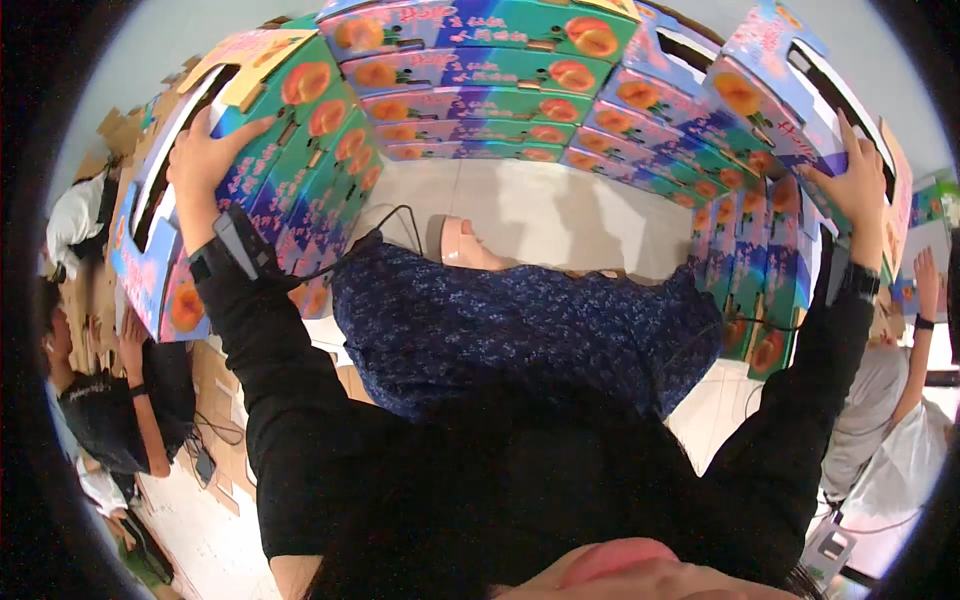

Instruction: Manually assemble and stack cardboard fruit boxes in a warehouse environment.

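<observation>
My left hand [203, 168] lies on the topmost fruit carton [245, 155] of the stack at left. Its thumb and fingers are spread beside the long dark slot in the carton's top. My right hand [855, 185] rests on the top carton [765, 100] at right, fingers apart, by that carton's slot. Whether any fingertips reach into the slots, I cannot tell. Both cartons are green, blue and pink with printed peaches. Dark bands with small devices [240, 245] circle both my wrists.
A tall stack of matching cartons [470, 75] stands straight ahead, with more cartons [640, 110] to its right. Pale floor tiles [560, 205] lie between the stacks. A person [115, 420] is at far left, another person [880, 410] at far right. A cable [405, 215] hangs near my left side.
</observation>
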Demonstrator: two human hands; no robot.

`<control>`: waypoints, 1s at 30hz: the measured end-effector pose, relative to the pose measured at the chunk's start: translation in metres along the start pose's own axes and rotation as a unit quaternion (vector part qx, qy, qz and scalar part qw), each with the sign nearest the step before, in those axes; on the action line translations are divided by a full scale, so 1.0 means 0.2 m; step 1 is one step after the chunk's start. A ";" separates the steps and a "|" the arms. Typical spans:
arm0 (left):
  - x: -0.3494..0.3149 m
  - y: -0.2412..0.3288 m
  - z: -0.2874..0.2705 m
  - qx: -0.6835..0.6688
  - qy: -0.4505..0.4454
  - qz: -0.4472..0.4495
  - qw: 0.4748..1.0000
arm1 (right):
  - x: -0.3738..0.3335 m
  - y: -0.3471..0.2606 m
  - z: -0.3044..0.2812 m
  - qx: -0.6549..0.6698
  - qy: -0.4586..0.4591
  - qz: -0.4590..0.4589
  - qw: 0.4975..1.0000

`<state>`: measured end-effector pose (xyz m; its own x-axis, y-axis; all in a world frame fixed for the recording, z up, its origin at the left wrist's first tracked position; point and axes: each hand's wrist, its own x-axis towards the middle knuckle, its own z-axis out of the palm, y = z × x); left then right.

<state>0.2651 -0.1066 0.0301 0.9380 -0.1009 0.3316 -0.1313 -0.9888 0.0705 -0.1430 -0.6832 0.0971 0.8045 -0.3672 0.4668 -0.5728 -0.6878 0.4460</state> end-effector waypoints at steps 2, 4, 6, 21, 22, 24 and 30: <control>0.02 0.00 0.03 -0.004 -0.002 -0.005 1.000 | -0.13 -0.03 -0.11 -0.032 -0.048 0.115 0.992; 0.03 0.00 0.02 0.006 -0.009 -0.021 1.000 | -0.24 0.00 -0.14 -0.039 -0.039 0.139 0.989; 0.01 0.01 0.00 0.012 -0.012 -0.029 0.999 | -0.30 -0.02 -0.16 -0.093 -0.117 0.290 0.945; 0.02 0.01 0.02 0.005 -0.006 -0.009 1.000 | -0.58 0.27 0.28 -0.058 -0.323 0.406 0.853; 0.03 0.01 0.03 0.003 -0.006 -0.007 1.000 | -0.59 0.29 0.31 -0.059 -0.322 0.408 0.852; 0.04 0.00 0.03 0.006 -0.016 -0.016 1.000 | -0.60 0.31 0.36 -0.087 -0.282 0.408 0.864; -0.01 0.05 0.01 0.035 -0.022 -0.026 0.999 | -0.52 0.29 0.31 -0.076 -0.363 0.330 0.868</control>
<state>0.2619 -0.1156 0.0287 0.9561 -0.0531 0.2880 -0.0616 -0.9979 0.0206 -0.2498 -0.7234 0.0263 0.1490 -0.9856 0.0797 -0.9166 -0.1074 0.3852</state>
